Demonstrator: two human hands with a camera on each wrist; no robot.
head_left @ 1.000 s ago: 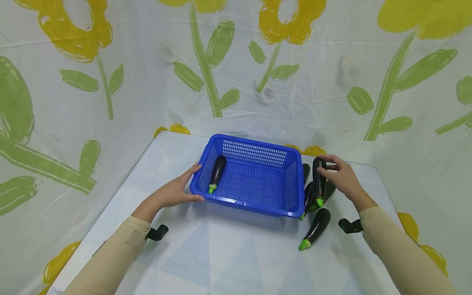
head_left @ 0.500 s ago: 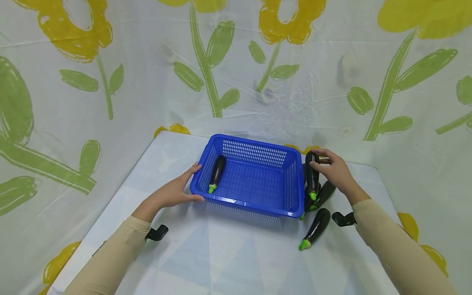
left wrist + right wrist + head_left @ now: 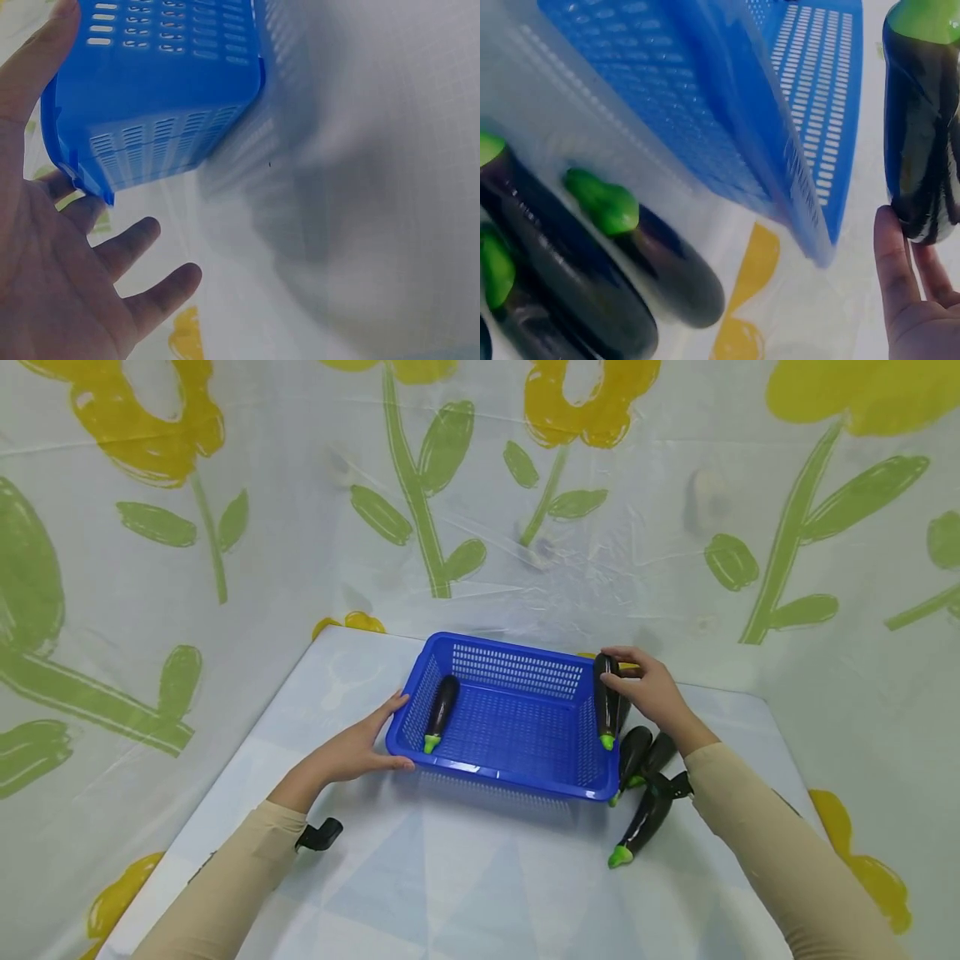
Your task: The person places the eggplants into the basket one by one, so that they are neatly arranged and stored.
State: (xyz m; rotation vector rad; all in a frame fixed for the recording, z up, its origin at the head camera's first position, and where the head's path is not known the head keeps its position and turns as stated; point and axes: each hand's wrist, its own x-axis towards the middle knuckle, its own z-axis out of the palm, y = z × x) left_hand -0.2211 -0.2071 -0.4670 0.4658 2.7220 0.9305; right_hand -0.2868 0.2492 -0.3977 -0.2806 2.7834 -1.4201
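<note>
The blue plastic basket (image 3: 517,662) has one eggplant (image 3: 443,706) lying along its left side. At its left front corner my left hand (image 3: 352,747) holds the rim, thumb on the front edge and fingers on the side; in the left wrist view two fingers of this hand (image 3: 60,270) are spread off the basket. My right hand (image 3: 656,693) pinches another eggplant (image 3: 605,706) by its dark rounded end over the basket's right rim, green stem end toward me. In the right wrist view this held eggplant (image 3: 922,135) appears above the fingertips (image 3: 891,232).
Several eggplants (image 3: 634,752) lie on the table to the right of the basket, one nearer eggplant (image 3: 647,822) partly under the right wrist's camera mount (image 3: 671,785). A flower-printed sheet (image 3: 645,585) rises behind the white-and-blue tabletop (image 3: 465,877).
My right hand has carried its eggplant leftward from over the pile to the basket's right rim. The left hand and basket stay in place.
</note>
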